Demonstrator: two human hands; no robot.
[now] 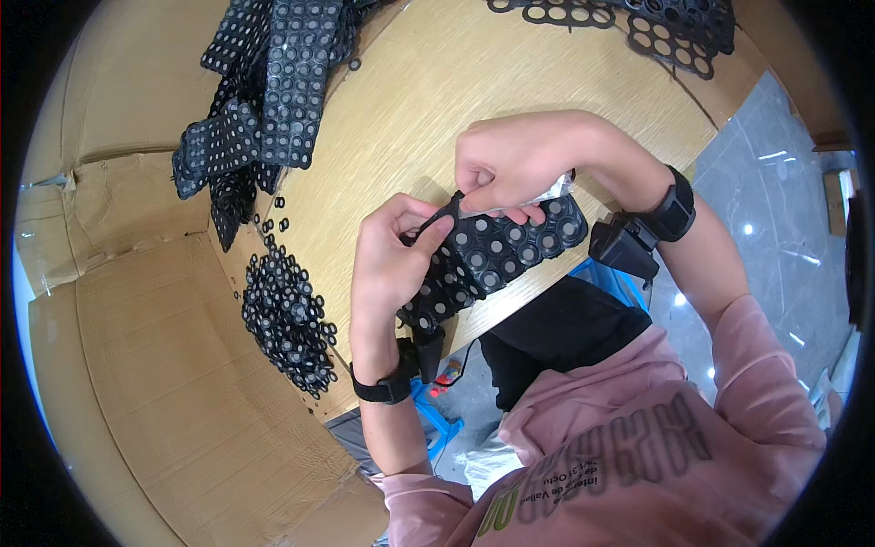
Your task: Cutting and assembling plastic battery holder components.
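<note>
A black rubber sheet [492,248] with rows of round rings and pale centres lies near the table's front edge, partly under both hands. My left hand [394,251] pinches the sheet's far left edge between thumb and fingers. Close beside it, my right hand [515,169] is closed at the same edge, thumb and finger pressed together on the black rubber. A small whitish item [558,190] shows by the right hand's curled fingers; I cannot make out what it is.
Left of my hands is a heap of small black rings [290,319]. Stacked ring sheets [296,82] rise at the far left, and punched-out black webbing [670,41] lies at the far right. Cardboard walls [146,365] border the wooden table [410,100] on the left.
</note>
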